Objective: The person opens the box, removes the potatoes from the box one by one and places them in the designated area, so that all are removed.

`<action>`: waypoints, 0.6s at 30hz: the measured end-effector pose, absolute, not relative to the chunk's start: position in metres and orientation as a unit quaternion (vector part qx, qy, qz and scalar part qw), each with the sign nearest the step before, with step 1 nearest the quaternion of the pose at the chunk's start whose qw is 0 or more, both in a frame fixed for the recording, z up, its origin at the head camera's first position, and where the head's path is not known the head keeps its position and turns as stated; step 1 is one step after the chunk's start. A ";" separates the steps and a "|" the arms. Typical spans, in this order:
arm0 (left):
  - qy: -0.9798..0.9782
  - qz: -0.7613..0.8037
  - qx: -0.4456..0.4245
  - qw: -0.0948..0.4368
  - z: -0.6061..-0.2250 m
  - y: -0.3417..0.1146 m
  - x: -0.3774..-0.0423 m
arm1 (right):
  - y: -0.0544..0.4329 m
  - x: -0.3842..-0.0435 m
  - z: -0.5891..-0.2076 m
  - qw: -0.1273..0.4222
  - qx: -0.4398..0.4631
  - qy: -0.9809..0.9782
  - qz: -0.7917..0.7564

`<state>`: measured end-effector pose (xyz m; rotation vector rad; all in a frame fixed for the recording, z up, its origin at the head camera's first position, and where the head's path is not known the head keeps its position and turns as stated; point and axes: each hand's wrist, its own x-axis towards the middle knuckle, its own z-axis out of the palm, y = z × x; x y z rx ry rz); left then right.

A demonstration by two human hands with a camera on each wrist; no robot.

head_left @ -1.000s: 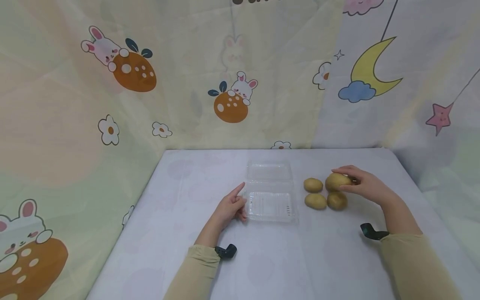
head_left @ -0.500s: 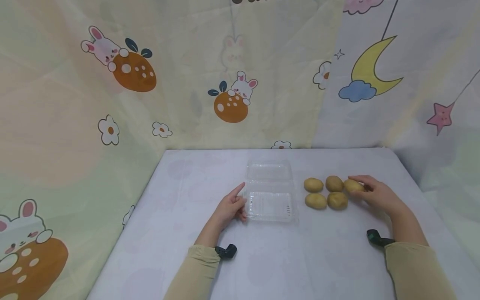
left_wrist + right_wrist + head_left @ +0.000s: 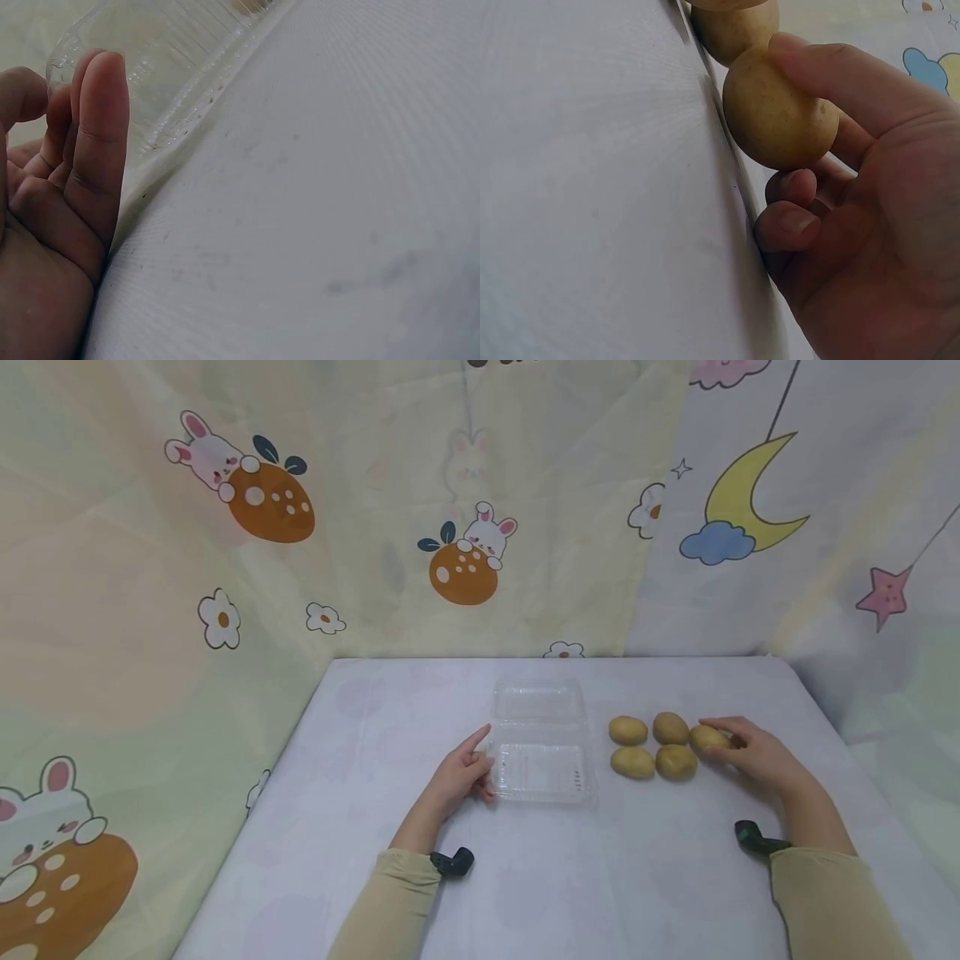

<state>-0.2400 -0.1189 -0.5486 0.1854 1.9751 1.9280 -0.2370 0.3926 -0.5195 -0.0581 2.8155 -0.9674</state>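
Observation:
My right hand (image 3: 765, 758) pinches a potato (image 3: 708, 739) at the right end of a small group, thumb and fingers on either side of it. In the right wrist view, the same potato (image 3: 780, 112) sits between thumb and fingertips, low at the white surface, with another potato (image 3: 739, 30) beyond it. A clear plastic clamshell box (image 3: 542, 772) lies unfolded left of the potatoes. At its left edge rests my left hand (image 3: 459, 774), index finger stretched out along the side. In the left wrist view, the fingers (image 3: 101, 135) stand straight against the box edge (image 3: 165, 127).
Several more potatoes lie beside the held one in two short rows, among them one potato (image 3: 627, 730) at the back left and one potato (image 3: 676, 762) in front. A white cloth (image 3: 562, 877) covers the table. Cartoon-printed fabric (image 3: 375, 527) stands behind and at both sides.
My right hand has lowered the potato from above the group to its right end, uncovering the back-row potato beneath. The left hand has kept its place at the box.

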 end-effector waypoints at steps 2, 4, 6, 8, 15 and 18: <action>0.699 0.688 0.066 0.187 -0.549 -0.118 -0.240 | 0.393 -0.236 -0.520 0.079 -0.025 0.941 -0.327; 0.696 0.690 0.065 0.187 -0.549 -0.118 -0.240 | 0.393 -0.236 -0.521 0.079 -0.028 0.940 -0.330; 0.697 0.689 0.066 0.187 -0.549 -0.118 -0.241 | 0.393 -0.236 -0.522 0.077 -0.030 0.940 -0.331; 0.700 0.686 0.068 0.187 -0.550 -0.118 -0.241 | 0.392 -0.236 -0.523 0.076 -0.034 0.939 -0.332; 0.702 0.684 0.075 0.182 -0.552 -0.118 -0.242 | 0.394 -0.238 -0.527 0.078 -0.034 0.937 -0.338; 0.703 0.684 0.074 0.183 -0.551 -0.117 -0.242 | 0.394 -0.238 -0.527 0.080 -0.034 0.937 -0.339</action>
